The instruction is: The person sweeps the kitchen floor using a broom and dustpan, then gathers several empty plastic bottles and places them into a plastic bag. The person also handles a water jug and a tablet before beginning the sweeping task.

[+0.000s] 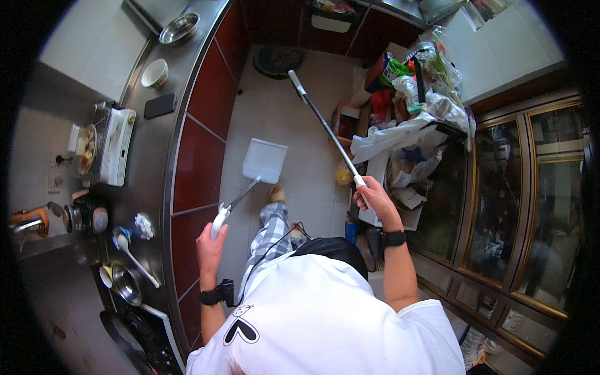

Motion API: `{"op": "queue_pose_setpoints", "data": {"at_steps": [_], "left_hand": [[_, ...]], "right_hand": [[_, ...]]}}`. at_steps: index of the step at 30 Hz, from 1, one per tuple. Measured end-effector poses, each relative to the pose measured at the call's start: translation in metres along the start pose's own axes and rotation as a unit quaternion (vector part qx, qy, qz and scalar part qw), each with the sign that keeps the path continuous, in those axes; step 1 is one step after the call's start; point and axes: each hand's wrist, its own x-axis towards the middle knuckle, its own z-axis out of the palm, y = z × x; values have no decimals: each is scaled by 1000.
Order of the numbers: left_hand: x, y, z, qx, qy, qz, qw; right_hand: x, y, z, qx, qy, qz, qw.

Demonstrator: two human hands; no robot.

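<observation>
My left hand (212, 246) is closed around the white grip of a long-handled dustpan (265, 160). Its white pan is low over the pale tiled floor (300, 140), ahead of my feet; whether it touches is hard to tell. In my right hand (375, 199) is the white grip of a long metal pole (330, 133), probably a broom or similar cleaning tool. The pole slants forward and left to a pale end piece. That end overlaps the rim of a dark rounded object (277, 61) on the floor; I cannot tell whether the two are joined.
A steel counter (154, 140) along the left carries a white bowl (154, 73), a metal basin (179, 29), a black phone-like slab (160, 106) and a ladle (127, 281). Plastic bags (417, 93) and boxes crowd the right, beside a glass-doored cabinet (497, 197).
</observation>
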Motion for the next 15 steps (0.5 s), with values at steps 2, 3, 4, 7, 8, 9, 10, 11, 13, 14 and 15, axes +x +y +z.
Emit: {"op": "queue_pose_setpoints", "data": {"at_steps": [2, 3, 4, 7, 8, 9, 10, 11, 13, 14, 15], "left_hand": [[33, 16, 10, -11, 3, 5, 1000], [52, 24, 16, -14, 4, -1, 1000], [69, 31, 23, -21, 13, 12, 1000], [128, 54, 45, -15, 0, 25, 1000], [148, 64, 54, -32, 6, 39, 999], [166, 74, 62, -31, 4, 36, 999], [185, 85, 68, -30, -1, 32, 999], [202, 94, 73, -29, -4, 27, 999], [240, 113, 80, 12, -19, 34, 999], [254, 121, 83, 31, -28, 32, 999], [266, 129, 86, 52, -40, 27, 998]], "right_hand": [[44, -14, -8, -50, 19, 36, 998], [67, -22, -13, -19, 38, 50, 998], [90, -30, -19, -57, 42, 31, 997], [150, -45, -38, -81, 70, 29, 994], [170, -50, -48, -66, 66, 21, 995], [192, -54, -56, -88, 90, 30, 992], [215, -56, -62, -99, 105, 35, 989], [239, -58, -71, -111, 123, 48, 985], [298, -63, -89, -129, 138, 77, 979], [327, -62, -97, -148, 145, 68, 976], [354, -60, -106, -154, 157, 75, 973]]}}
